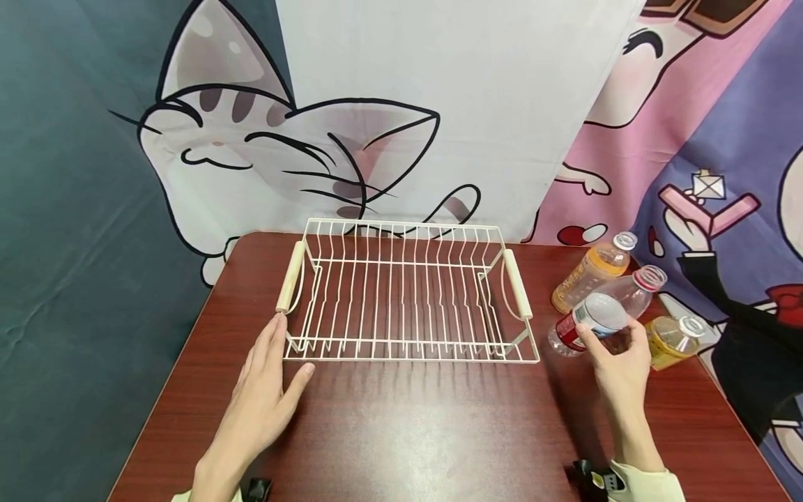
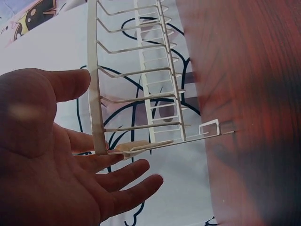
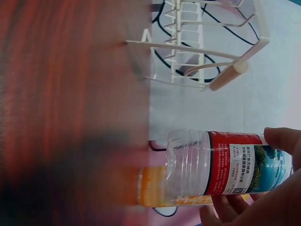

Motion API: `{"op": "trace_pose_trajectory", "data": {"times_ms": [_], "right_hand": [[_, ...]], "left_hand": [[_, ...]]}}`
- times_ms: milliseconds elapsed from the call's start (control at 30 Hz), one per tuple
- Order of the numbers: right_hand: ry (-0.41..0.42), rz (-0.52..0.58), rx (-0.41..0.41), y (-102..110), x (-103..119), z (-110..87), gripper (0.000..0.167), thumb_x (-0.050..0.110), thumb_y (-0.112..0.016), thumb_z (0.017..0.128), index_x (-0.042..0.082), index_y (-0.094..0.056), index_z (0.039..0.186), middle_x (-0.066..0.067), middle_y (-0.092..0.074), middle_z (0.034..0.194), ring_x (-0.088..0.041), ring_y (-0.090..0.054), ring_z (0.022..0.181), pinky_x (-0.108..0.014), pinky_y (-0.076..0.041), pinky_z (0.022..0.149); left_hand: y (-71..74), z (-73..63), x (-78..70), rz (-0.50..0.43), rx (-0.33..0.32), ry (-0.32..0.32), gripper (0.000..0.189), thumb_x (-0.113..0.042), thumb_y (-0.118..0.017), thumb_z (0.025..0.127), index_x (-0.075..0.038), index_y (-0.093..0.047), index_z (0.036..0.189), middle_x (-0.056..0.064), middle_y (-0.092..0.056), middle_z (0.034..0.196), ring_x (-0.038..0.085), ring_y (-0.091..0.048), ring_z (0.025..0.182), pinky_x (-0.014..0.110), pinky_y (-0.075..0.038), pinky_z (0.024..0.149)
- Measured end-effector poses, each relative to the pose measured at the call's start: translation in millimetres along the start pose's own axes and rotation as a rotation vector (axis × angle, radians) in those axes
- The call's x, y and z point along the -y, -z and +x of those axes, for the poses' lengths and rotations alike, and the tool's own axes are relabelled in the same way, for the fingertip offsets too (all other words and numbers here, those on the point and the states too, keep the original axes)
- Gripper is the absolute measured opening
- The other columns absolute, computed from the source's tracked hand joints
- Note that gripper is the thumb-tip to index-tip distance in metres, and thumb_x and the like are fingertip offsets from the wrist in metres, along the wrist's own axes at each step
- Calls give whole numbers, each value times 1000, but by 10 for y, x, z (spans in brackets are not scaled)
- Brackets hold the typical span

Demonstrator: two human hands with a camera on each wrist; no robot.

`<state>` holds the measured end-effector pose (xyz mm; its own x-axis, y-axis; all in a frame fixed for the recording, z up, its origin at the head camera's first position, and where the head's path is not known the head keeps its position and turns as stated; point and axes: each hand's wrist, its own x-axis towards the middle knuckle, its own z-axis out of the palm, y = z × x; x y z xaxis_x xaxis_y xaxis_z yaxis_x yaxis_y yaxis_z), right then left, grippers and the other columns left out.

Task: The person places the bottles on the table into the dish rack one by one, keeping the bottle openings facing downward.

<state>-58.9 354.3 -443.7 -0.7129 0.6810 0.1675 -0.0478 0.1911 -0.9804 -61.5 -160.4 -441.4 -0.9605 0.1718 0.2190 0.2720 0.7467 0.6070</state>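
Observation:
My right hand [image 1: 621,366] grips a clear plastic bottle [image 3: 188,162] round its label, with the thumb on one side and fingers on the other. The label is red, white and blue, and the clear neck leans away to the right in the head view. Whether its base touches the table cannot be told. A white wire dish rack [image 1: 401,340] stands at the middle back of the table, with pale handles at both ends. My left hand [image 1: 263,390], fingers mostly straight, touches the rack's front left corner; the left wrist view shows the thumb beside the rail.
Just behind the held bottle stands a clear bottle with an orange label [image 1: 580,279]. A yellow-labelled bottle [image 1: 674,341] is to the right of my right hand. Cartoon-printed cloth [image 1: 502,84] hangs behind the dark red table [image 1: 401,432].

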Motion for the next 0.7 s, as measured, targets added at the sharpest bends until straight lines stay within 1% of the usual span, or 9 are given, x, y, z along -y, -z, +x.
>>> {"op": "trace_pose_trajectory", "data": {"times_ms": [133,233,333,467,567,700], "right_hand": [[37,-3,4,-11,90,-14,50,-7,-83,91,23,-66,127,9,-68,113,-8,-61,100,-11,-49,81],[64,4,12,-26,173,-29,52,-8,-82,91,21,-66,131,8,-68,116,-8,-63,105,-12,-49,88],[95,6,20,-51,277,-47,52,-8,-82,91,19,-67,133,8,-67,118,-8,-64,108,-12,-49,91],[131,21,39,-102,408,-61,53,-8,-82,92,16,-67,136,5,-67,121,-9,-64,110,-13,-50,93],[146,44,53,-149,481,-60,54,-9,-83,91,16,-67,137,3,-68,122,-11,-65,109,-14,-51,93],[185,5,70,-206,557,-56,57,-8,-84,90,17,-68,138,5,-70,120,-10,-66,106,-14,-51,88]], "left_hand": [[-4,-5,-2,8,-9,-9,88,-25,-71,110,-4,-19,177,19,-22,181,50,-34,160,77,-40,112],[-5,-12,-8,15,-12,-14,87,-24,-70,110,-3,-19,177,19,-21,181,52,-40,156,78,-45,105],[-5,-14,-13,16,-7,-10,87,-25,-70,110,-4,-18,177,18,-20,181,52,-45,153,80,-47,101],[3,-12,-15,18,7,0,87,-27,-67,112,-5,-16,178,17,-18,182,53,-48,150,80,-49,98],[19,-9,-22,23,19,9,86,-27,-67,112,-5,-15,178,16,-18,183,53,-50,148,79,-50,96],[35,-12,-34,28,24,16,86,-27,-67,112,-6,-16,178,16,-19,182,53,-51,148,78,-50,96]]}}
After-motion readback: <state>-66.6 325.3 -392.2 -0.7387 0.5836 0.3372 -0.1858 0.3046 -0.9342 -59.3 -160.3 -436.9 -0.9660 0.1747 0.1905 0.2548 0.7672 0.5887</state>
